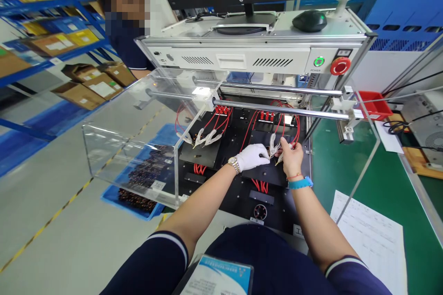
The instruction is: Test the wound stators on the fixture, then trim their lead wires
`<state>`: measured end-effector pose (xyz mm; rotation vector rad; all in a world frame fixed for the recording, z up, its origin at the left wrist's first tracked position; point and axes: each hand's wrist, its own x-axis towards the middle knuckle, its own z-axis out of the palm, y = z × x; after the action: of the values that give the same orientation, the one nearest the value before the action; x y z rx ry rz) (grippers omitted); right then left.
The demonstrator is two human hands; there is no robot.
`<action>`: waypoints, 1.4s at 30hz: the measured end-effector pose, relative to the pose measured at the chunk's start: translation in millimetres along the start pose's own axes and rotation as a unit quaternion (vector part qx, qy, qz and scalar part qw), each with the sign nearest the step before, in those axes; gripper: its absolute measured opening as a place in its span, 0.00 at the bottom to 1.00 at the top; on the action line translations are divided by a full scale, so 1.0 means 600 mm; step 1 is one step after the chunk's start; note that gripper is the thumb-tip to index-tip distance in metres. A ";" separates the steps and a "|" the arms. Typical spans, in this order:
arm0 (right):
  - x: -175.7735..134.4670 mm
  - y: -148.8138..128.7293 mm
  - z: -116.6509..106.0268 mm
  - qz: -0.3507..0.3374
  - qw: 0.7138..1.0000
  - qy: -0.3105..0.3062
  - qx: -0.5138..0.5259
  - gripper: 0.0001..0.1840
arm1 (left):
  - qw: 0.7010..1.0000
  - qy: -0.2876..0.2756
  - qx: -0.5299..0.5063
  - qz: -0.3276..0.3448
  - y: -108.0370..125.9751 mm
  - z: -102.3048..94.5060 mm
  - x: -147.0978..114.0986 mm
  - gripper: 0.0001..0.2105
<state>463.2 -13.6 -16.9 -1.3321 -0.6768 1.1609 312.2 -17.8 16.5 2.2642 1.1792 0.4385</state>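
White clips sit above the black plate on the right, with a round dark part on the black work surface nearer to me. My gloved left hand has its fingertips drawn close together right at the clips, and my bare right hand curls just beside them, thumb and fingers nearly meeting; I cannot tell whether either one grips anything.
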 end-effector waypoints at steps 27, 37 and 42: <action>0.046 -0.009 -0.041 -0.238 0.939 0.146 -0.202 0.33 | 0.834 0.259 -0.278 -0.400 -0.049 0.016 -0.079 0.14; 0.025 -0.030 -0.042 -0.244 0.946 0.113 -0.178 0.29 | 0.768 0.271 -0.486 -0.317 0.006 0.020 -0.044 0.14; 0.024 -0.032 -0.040 -0.238 0.948 0.111 -0.179 0.29 | 0.758 0.271 -0.503 -0.313 0.007 0.017 -0.042 0.13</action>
<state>494.8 -6.6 -6.3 -1.4639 -1.0072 0.5048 306.0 -43.9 10.2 0.7528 1.3834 1.1470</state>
